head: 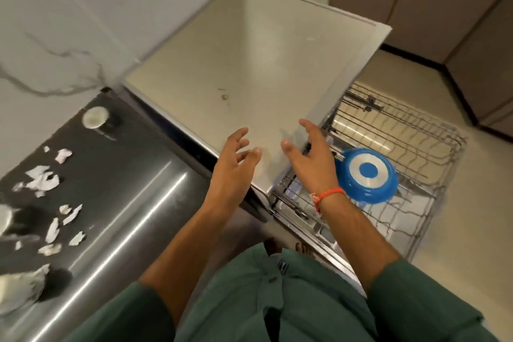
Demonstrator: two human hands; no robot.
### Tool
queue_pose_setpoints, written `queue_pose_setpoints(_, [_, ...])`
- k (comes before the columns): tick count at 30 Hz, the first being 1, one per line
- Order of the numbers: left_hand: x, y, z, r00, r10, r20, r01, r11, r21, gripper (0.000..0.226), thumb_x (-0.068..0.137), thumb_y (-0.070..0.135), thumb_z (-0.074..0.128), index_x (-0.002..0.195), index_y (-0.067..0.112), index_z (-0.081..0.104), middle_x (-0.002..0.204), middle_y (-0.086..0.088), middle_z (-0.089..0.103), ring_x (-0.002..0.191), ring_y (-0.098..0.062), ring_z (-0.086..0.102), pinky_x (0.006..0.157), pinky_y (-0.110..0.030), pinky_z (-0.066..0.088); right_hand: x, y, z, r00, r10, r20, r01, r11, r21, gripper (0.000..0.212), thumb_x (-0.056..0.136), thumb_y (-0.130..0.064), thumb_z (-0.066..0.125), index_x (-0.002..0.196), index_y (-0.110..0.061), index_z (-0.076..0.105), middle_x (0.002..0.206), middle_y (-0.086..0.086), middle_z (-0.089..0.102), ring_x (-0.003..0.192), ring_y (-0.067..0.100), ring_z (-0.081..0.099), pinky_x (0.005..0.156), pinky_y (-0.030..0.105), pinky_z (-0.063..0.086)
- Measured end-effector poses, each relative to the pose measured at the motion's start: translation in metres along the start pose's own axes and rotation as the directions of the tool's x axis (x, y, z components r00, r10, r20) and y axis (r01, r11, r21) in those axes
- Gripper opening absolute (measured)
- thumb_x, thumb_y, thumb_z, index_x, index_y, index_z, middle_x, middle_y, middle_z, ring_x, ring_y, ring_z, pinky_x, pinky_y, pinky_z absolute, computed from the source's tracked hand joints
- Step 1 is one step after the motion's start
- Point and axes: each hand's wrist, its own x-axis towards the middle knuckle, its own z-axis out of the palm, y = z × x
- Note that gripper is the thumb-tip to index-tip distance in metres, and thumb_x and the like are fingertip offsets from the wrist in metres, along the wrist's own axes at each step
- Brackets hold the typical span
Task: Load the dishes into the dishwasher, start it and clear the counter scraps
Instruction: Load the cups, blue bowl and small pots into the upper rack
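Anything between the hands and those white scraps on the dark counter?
Nothing visible. Both hands, left and right, hover empty over the pale countertop; the scraps lie off to the left on the dark counter, with open surface between.

Dark counter [116, 219] w/ white scraps [41, 180], steel cup [97, 119], blurred items at left edge

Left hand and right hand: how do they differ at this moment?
The left hand is over the pale countertop; the right hand reaches past its edge, above the wire rack holding the blue plate. The right wrist wears an orange band; the left wrist is bare. Both are open, fingers spread, holding nothing, with green sleeves.
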Motion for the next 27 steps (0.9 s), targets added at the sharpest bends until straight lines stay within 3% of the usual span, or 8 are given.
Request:
queue_pose_setpoints(4, [-0.018,-0.001,-0.023,0.985,-0.037,-0.167,0.030,0.999,-0.046,0.046,0.103,0.034,0.058,0.146,0.042,0.044,0.139,0.011,0.051,0.119,-0.002,0.055,0.099,-0.029,0.045,0.003,-0.017,0.013,0.984,-0.072,0.161,0.076,0.997,-0.020,0.056,0.093,-0.031,0.069,0.145,-0.031,0.047,0.151,-0.004,0.043,0.129,0.001,0.035,0.113,0.032,0.034])
queue_pose_setpoints(8, [-0.046,-0.017,-0.051,0.934,-0.079,-0.348,0.049,0.994,-0.094,0.046,0.101,0.032,0.060,0.144,0.039,0.046,0.132,0.011,0.057,0.118,-0.005,0.059,0.106,-0.039,0.049,-0.006,-0.031,0.039,0.936,-0.122,0.330,0.154,0.985,-0.072,0.055,0.094,-0.031,0.069,0.144,-0.030,0.047,0.151,-0.006,0.044,0.135,0.008,0.040,0.107,0.025,0.033])
queue_pose_setpoints(10, [-0.056,-0.023,-0.060,0.918,-0.114,-0.380,0.074,0.990,-0.118,0.047,0.101,0.031,0.060,0.144,0.040,0.046,0.134,0.010,0.056,0.120,-0.006,0.058,0.108,-0.042,0.049,-0.011,-0.033,0.049,0.919,-0.129,0.372,0.168,0.983,-0.075,0.055,0.094,-0.032,0.069,0.144,-0.029,0.047,0.150,-0.008,0.045,0.132,0.005,0.040,0.107,0.023,0.033])
queue_pose_setpoints(15, [-0.094,-0.040,-0.105,0.811,-0.176,-0.558,0.063,0.974,-0.215,0.050,0.100,0.028,0.061,0.147,0.038,0.045,0.138,0.006,0.053,0.120,-0.007,0.058,0.099,-0.031,0.049,-0.037,-0.057,0.100,0.799,-0.193,0.569,0.273,0.960,-0.058,0.056,0.093,-0.032,0.069,0.145,-0.028,0.047,0.151,-0.009,0.046,0.138,0.008,0.040,0.108,0.021,0.031])
queue_pose_setpoints(19, [-0.116,-0.057,-0.135,0.737,-0.229,-0.635,0.057,0.958,-0.280,0.051,0.100,0.029,0.061,0.147,0.039,0.044,0.138,0.006,0.052,0.124,-0.011,0.055,0.099,-0.033,0.048,-0.059,-0.063,0.136,0.706,-0.208,0.677,0.310,0.950,-0.032,0.057,0.093,-0.032,0.069,0.146,-0.030,0.047,0.151,-0.011,0.045,0.133,0.001,0.039,0.107,0.021,0.031])
queue_pose_setpoints(27, [-0.143,-0.096,-0.205,0.668,-0.268,-0.694,0.005,0.935,-0.356,0.051,0.101,0.027,0.061,0.147,0.038,0.044,0.139,0.004,0.052,0.123,-0.009,0.055,0.103,-0.035,0.047,-0.099,-0.073,0.220,0.620,-0.201,0.758,0.367,0.929,-0.054,0.052,0.092,-0.031,0.071,0.140,-0.034,0.050,0.145,-0.010,0.049,0.134,0.007,0.043,0.108,0.027,0.036])
